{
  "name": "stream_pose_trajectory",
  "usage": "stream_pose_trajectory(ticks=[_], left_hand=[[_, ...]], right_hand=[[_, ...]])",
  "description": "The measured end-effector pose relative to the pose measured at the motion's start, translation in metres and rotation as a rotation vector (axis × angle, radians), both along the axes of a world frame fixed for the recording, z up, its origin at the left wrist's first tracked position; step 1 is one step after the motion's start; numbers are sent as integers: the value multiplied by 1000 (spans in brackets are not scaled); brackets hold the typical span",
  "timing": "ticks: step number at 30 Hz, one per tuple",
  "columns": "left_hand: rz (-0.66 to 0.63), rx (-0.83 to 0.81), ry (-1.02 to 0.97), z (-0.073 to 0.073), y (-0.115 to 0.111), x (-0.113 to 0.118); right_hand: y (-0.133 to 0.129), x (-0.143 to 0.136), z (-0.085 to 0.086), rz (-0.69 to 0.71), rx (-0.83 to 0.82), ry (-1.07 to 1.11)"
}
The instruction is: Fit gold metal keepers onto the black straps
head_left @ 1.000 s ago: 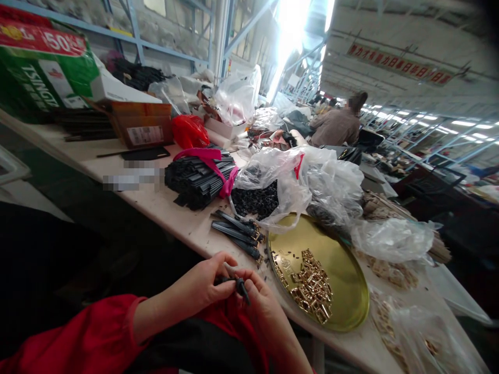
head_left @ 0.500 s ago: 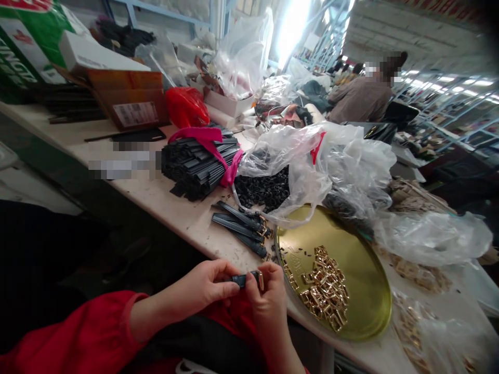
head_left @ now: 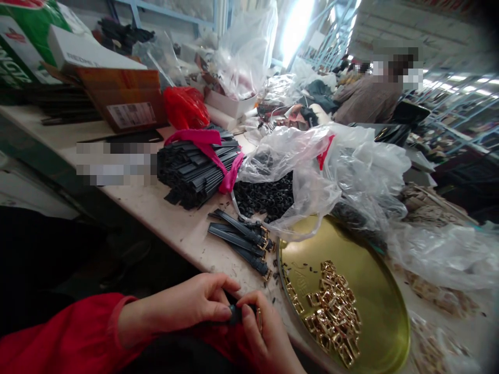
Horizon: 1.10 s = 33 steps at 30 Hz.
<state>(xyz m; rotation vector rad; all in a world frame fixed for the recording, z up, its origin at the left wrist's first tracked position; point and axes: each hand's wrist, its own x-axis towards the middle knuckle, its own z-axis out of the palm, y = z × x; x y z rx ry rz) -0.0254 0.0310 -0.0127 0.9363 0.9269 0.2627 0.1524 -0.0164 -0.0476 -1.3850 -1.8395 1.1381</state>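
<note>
Low at the front, my left hand pinches a dark strap between thumb and fingers. My right hand closes on the same strap's other end, where a gold buckle shows by the fingers. Most of the strap is hidden by both hands. Just beyond them, several black straps with gold buckles lie on the table. To their right, a round gold tray bears a heap of loose gold buckles. A clear plastic bag behind holds many small black loops.
A bundle of black strips with a pink tie lies on the worktable. Behind stand a cardboard box and a red bag. More plastic bags line the right side. Another person is farther back.
Both hands have drawn closer together on the strap and sit slightly lower in the picture. Less of the strap shows between them. The view has shifted a little.
</note>
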Motion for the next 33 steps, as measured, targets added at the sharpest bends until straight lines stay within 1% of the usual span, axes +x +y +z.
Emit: stream_pose_trajectory(ticks=[3,6,9,12,14,16,18,20,21,22,24,25,27,29,31,33], left_hand=[[-17,39,33,6,6,-1],[-64,89,25,7,8,0],[-124,238,92,3,12,-1],[-259,473,277,0,20,-1],[-311,699,402,-3,26,2],[-325,919,507,-7,35,6],[-325,1116,609,-7,46,7],[-260,1308,746,-2,62,0],[-187,1391,841,3,71,-7],[-95,1444,963,9,80,-16],[119,1454,1251,23,100,-38],[194,1408,1391,29,109,-48],[231,1357,1476,37,123,-64],[220,1351,1478,39,129,-73],[220,1362,1467,39,127,-76],[241,1375,1455,39,120,-77]], right_hand=[[4,-1,-4,-4,9,36],[5,-4,-8,-23,-5,105],[7,-9,-15,-159,13,173],[16,-14,-25,-290,65,182],[26,-13,-31,-299,117,138],[40,-9,-35,-263,201,23],[54,-3,-35,-280,335,-163],[66,2,-35,-341,516,-358],[70,4,-35,-349,611,-447],[73,4,-36,-321,697,-526],[77,1,-38,-210,797,-654],[79,-2,-39,-172,804,-704],[80,-7,-39,-158,765,-769],[81,-12,-37,-167,714,-803],[79,-13,-33,-146,689,-811],[75,-12,-29,-143,684,-797]])
